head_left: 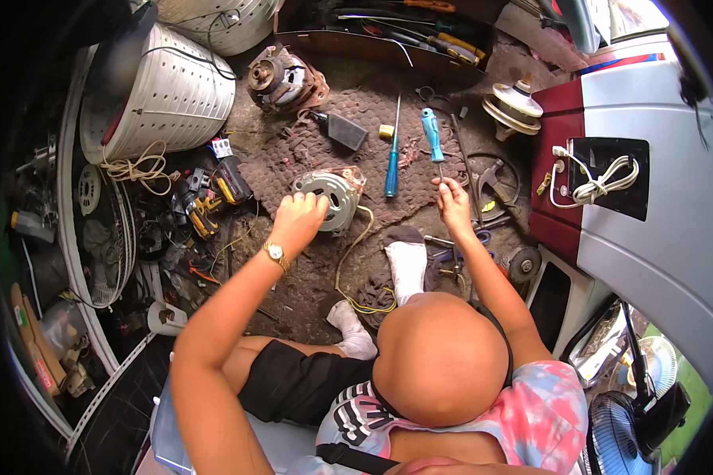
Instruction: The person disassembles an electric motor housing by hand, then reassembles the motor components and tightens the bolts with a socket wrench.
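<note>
My left hand (pixel 299 218), with a gold watch at the wrist, has its fingers curled on the edge of a round grey electric motor (pixel 341 204). The motor lies on the floor at the edge of a brown mat (pixel 293 162), and a yellowish cable (pixel 343 273) runs from it. My right hand (pixel 453 207) pinches the thin metal shaft of a screwdriver (pixel 432 136), whose light-blue handle points away from me. Between the hands a second screwdriver (pixel 392 170) with a darker blue handle lies on the mat, by a small yellow block (pixel 386 131) and a black box-like part (pixel 347 133).
A rusty motor (pixel 281 79) stands at the mat's far edge, before a tool tray (pixel 348 43). Yellow-black power tools (pixel 202 207) and a perforated white tub (pixel 174 95) are left. A hammer (pixel 487 178), a pulley (pixel 515 107) and a grey-red machine casing (pixel 634 95) are right.
</note>
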Motion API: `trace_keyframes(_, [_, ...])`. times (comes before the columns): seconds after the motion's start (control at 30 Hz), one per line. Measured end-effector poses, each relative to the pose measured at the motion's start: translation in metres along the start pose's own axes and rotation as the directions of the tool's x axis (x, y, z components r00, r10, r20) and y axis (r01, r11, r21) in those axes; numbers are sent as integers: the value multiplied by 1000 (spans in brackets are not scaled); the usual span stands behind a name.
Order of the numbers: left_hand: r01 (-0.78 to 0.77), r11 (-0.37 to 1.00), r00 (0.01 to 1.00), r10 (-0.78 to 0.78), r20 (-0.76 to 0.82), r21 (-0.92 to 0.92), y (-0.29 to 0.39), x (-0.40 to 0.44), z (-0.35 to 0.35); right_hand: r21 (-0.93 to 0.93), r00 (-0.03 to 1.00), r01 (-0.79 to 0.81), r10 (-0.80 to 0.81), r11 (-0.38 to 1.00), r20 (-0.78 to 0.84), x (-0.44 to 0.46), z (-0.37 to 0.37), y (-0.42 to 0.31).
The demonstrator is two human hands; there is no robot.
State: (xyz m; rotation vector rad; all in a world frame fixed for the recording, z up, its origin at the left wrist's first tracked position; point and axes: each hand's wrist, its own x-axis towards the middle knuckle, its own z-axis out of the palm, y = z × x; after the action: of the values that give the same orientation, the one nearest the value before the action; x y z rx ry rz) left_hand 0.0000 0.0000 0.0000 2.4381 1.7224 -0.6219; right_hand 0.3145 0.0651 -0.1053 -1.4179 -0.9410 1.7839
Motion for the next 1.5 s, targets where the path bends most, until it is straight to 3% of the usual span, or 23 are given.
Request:
trace_keyframes(0.07, [-81, 988, 997, 81, 8, 130, -9, 8, -1, -15, 998, 38, -39, 999, -50, 2, 6, -2])
trace_keyframes(0.23, [216, 922, 916, -78, 393, -320, -11, 24, -3, 8, 992, 48, -47, 999, -113, 1, -6, -1])
trace_keyframes(0.3, [464, 735, 834, -175, 523, -494, -12, 23, 12, -7, 994, 40, -41, 999, -97, 1, -8, -4])
trace_keyframes(0.33, [643, 343, 763, -207, 612, -685, -8, 21, 20, -28, 994, 24, -26, 999, -106, 0, -7, -6])
trace_keyframes(0.43, [818, 20, 567, -189, 802, -574, -1, 27, 11, -38, 995, -10, 6, 999, -100, 1, -4, -7])
trace_keyframes(0.53, [417, 729, 880, -175, 441, -544, -15, 13, 2, -164, 994, 41, -23, 986, 108, 3, 0, -5])
trace_keyframes(0.6, [256, 817, 959, -149, 240, -516, -14, 5, 1, -417, 951, 282, -197, 864, 237, 6, 11, -10])
trace_keyframes(0.63, [280, 741, 960, -221, 172, -610, -11, -1, 5, -514, 910, 400, -264, 759, 319, 6, 20, -18])
trace_keyframes(0.7, [277, 569, 924, -379, 52, -774, -4, -15, 20, -545, 940, 227, -36, 807, 339, 4, 39, -47])
trace_keyframes(0.77, [431, -170, 531, -746, 402, -886, 39, -24, 74, -425, 943, 237, -101, 874, 318, 18, 54, -30])
trace_keyframes(0.8, [391, -674, 417, -476, 774, -626, 58, -15, 32, -380, 954, 198, -89, 903, 286, 23, 61, -27])
trace_keyframes(0.83, [306, -830, 417, -323, 850, -466, 80, -8, 80, -362, 951, 197, -88, 911, 296, 28, 64, -23])
trace_keyframes(0.87, [197, -851, 559, -311, 769, -487, 95, 3, 58, -341, 949, 191, -85, 921, 302, 32, 68, -18])
trace_keyframes(1.0, [20, -547, 514, -713, 478, -837, 97, 16, 92, -362, 913, 213, -53, 908, 403, 46, 63, -28])
trace_keyframes(1.1, [49, -350, 811, -532, 241, -936, 30, -9, 97, -168, 941, 151, -89, 974, 328, 53, 59, -40])
trace_keyframes(1.17, [150, -91, 825, -537, 175, -985, -4, -15, 119, -191, 930, 274, -209, 943, 303, 50, 66, -32])
trace_keyframes(1.2, [94, -383, 822, -491, 289, -919, -15, -10, 102, -322, 944, 195, -88, 926, 319, 39, 69, -32])
trace_keyframes(1.23, [96, -379, 807, -512, 295, -920, -16, -8, 101, -406, 877, 419, -247, 812, 411, 32, 76, -19])
trace_keyframes(1.3, [101, -322, 671, -676, 303, -941, -2, 3, 121, -458, 727, 499, -68, 736, 683, 17, 75, -6])
trace_keyframes(1.37, [-42, -584, 600, -664, 447, -810, 10, 9, 130, -518, 699, 320, 171, 793, 695, 21, 70, -25])
trace_keyframes(1.4, [-45, -587, 611, -656, 443, -808, 9, 9, 132, -506, 703, 506, 5, 698, 711, 37, 59, -33])
trace_keyframes(1.47, [-24, -602, 619, -636, 461, -798, 9, 6, 137, -249, 834, 419, -262, 873, 485, 63, 44, -62])
trace_keyframes(1.5, [-6, -609, 620, -625, 475, -793, 7, 6, 140, -33, 967, 119, -108, 992, 231, 68, 38, -80])
